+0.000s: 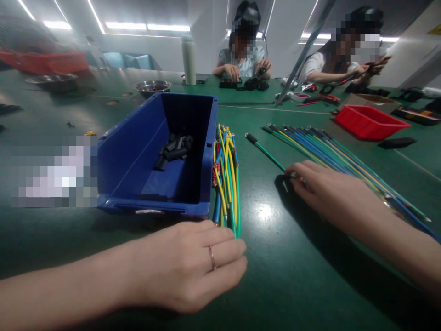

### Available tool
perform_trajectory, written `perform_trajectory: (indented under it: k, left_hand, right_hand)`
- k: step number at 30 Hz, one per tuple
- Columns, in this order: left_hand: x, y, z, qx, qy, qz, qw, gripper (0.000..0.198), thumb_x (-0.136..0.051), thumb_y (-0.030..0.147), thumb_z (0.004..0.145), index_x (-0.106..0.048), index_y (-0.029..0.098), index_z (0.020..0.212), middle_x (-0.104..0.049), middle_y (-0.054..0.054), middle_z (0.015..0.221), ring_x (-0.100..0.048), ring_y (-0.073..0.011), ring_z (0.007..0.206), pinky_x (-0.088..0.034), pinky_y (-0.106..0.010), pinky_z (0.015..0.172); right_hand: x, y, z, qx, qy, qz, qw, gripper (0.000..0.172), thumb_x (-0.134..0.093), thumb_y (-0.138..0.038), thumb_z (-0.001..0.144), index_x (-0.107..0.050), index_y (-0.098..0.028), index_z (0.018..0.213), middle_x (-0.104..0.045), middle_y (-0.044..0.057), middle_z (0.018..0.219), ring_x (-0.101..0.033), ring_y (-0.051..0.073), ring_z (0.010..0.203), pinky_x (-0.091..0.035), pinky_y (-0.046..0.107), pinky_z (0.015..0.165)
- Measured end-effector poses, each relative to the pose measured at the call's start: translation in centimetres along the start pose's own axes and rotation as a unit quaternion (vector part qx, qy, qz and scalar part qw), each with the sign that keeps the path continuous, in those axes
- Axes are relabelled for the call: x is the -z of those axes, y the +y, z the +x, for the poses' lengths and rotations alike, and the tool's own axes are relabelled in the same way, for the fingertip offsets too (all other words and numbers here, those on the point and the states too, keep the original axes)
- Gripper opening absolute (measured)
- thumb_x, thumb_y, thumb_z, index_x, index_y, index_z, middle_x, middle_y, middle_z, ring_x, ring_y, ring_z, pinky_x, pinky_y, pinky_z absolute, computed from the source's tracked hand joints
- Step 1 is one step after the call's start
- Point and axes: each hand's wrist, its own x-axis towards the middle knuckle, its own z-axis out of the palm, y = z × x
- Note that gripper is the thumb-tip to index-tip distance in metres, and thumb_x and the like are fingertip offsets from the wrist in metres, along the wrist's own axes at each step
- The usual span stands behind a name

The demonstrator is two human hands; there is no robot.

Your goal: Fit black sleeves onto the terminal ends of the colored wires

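My right hand point(319, 184) pinches a green wire point(270, 156) that slants up and left over the table. Its far end carries a black sleeve and a ring terminal. My left hand point(193, 264), with a ring on one finger, is closed over the near ends of a bundle of wires point(228, 177) in yellow, green, blue and red. The fingertips and the wire ends under them are hidden. Left of the bundle stands a blue plastic bin point(129, 151), with several short black sleeves point(174, 151) inside.
A row of sleeved wires point(320, 142) lies beyond my right hand. A red tray point(372, 122), a metal bowl point(152, 87) and a pale bottle point(188, 59) stand farther back. Two people sit across the green table point(262, 257), handling small items. A slanted metal pole point(303, 55) rises at the back.
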Motion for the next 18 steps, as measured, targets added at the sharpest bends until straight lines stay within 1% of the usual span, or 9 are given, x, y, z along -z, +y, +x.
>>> perform_trajectory:
  k: [2, 4, 8, 13, 16, 18]
  left_hand:
    - [0.0, -0.1, 0.0, 0.000, -0.002, -0.003, 1.000, 0.037, -0.031, 0.011, 0.105, -0.067, 0.006, 0.107, -0.072, -0.010, 0.103, -0.065, -0.0215, 0.087, -0.055, -0.034, 0.074]
    - [0.0, -0.1, 0.0, -0.001, -0.001, -0.003, 1.000, 0.036, -0.032, 0.011, 0.105, -0.067, 0.006, 0.108, -0.071, -0.010, 0.104, -0.065, -0.0219, 0.088, -0.055, -0.035, 0.074]
    - [0.0, -0.2, 0.1, 0.001, -0.007, -0.002, 1.000, 0.035, -0.033, 0.010, 0.104, -0.068, 0.006, 0.107, -0.071, -0.011, 0.104, -0.064, -0.0221, 0.087, -0.055, -0.035, 0.074]
    - [0.0, -0.1, 0.0, 0.006, -0.012, -0.011, 1.000, 0.036, -0.033, 0.010, 0.105, -0.068, 0.006, 0.107, -0.071, -0.011, 0.103, -0.064, -0.0217, 0.087, -0.055, -0.034, 0.075]
    - [0.1, -0.1, -0.1, 0.004, -0.016, -0.004, 1.000, 0.035, -0.033, 0.009, 0.104, -0.068, 0.006, 0.107, -0.071, -0.011, 0.103, -0.064, -0.0219, 0.088, -0.055, -0.034, 0.075]
    - [0.1, -0.1, -0.2, 0.003, -0.018, -0.003, 1.000, 0.033, -0.035, 0.009, 0.104, -0.068, 0.006, 0.108, -0.071, -0.011, 0.103, -0.064, -0.0221, 0.089, -0.055, -0.034, 0.075]
  right_hand:
    - [-0.3, 0.1, 0.0, -0.015, 0.003, -0.014, 1.000, 0.036, -0.034, -0.040, 0.097, -0.058, -0.022, 0.116, -0.064, 0.012, 0.111, -0.065, 0.024, 0.075, -0.043, 0.033, 0.055]
    - [-0.5, 0.3, -0.1, -0.035, -0.001, -0.017, 0.999, 0.040, -0.035, -0.044, 0.097, -0.059, -0.023, 0.121, -0.063, 0.013, 0.114, -0.065, 0.027, 0.079, -0.044, 0.035, 0.055]
    - [-0.6, 0.6, 0.1, -0.052, -0.010, -0.005, 0.999, 0.044, -0.035, -0.043, 0.096, -0.060, -0.021, 0.126, -0.060, 0.015, 0.114, -0.064, 0.030, 0.088, -0.048, 0.039, 0.062]
    - [-1.2, 1.6, 0.6, -0.061, 0.001, 0.001, 0.998, 0.051, -0.034, -0.048, 0.096, -0.061, -0.019, 0.128, -0.060, 0.016, 0.109, -0.063, 0.032, 0.091, -0.050, 0.043, 0.068]
    - [-1.8, 2.6, 1.0, -0.058, 0.008, 0.003, 0.998, 0.055, -0.034, -0.050, 0.096, -0.060, -0.015, 0.129, -0.060, 0.019, 0.112, -0.062, 0.033, 0.097, -0.052, 0.046, 0.078]
    - [-2.2, 3.2, 1.2, -0.056, 0.012, 0.002, 0.998, 0.057, -0.034, -0.051, 0.096, -0.061, -0.013, 0.129, -0.060, 0.021, 0.113, -0.061, 0.034, 0.097, -0.052, 0.048, 0.082]
